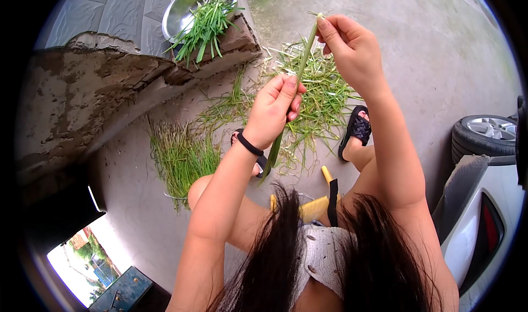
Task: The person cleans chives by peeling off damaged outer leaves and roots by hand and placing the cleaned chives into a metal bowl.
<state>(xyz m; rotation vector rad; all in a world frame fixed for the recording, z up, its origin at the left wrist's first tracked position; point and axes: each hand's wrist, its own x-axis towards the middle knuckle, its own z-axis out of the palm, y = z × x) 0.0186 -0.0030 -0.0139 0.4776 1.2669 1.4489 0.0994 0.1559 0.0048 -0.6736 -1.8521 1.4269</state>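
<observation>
A slim length of green chives (303, 63) slants up between my hands, with a pale root end at the top and leaves hanging below. My left hand (275, 108) is closed around its middle. At the pale tip, the thumb and fingers of my right hand (350, 51) pinch the stalk. Beneath my hands, a loose heap of green and pale trimmings (316, 89) covers the ground. A denser bundle of long chives (184, 155) lies to the left, near my knee. Cleaned-looking greens (208, 26) hang over the rim of a steel bowl (175, 16) at the upper left.
The bowl stands on a tiled ledge (110, 15) with a broken brick edge (236, 42). Between my legs is a yellow stool (316, 207). A wheel (487, 133) and a silver car part with a tail light (484, 218) are at the right. Concrete ground (418, 42) extends ahead.
</observation>
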